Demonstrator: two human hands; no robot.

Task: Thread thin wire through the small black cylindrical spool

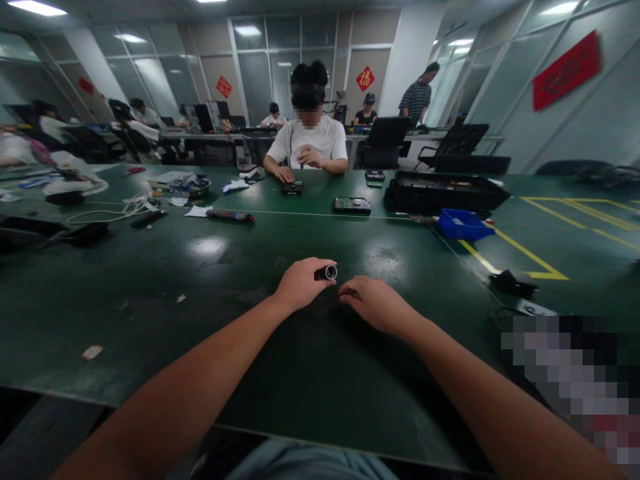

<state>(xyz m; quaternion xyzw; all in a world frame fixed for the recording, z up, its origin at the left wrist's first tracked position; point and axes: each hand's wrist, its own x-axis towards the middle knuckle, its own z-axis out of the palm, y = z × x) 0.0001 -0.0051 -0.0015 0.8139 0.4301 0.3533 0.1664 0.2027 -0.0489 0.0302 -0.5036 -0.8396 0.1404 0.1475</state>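
Over the middle of the green table (280, 347), my left hand (299, 283) is closed around a short black tube (328, 273). A silver ring rims its round end, which faces right and towards me and looks hollow, much like the body of a small flashlight. Just to the right, my right hand (379, 303) hovers apart from the tube. Its thumb and fingers are bent together in a pinch, and whatever may be between the fingertips is hidden.
Across the table a person in a white shirt (320, 143) handles a circuit board device (292, 187). A hard drive (352, 205), a black tray (445, 192) and a blue bin (463, 225) stand at the far right. An electric screwdriver (230, 215) lies left; a black object (514, 283) lies right.
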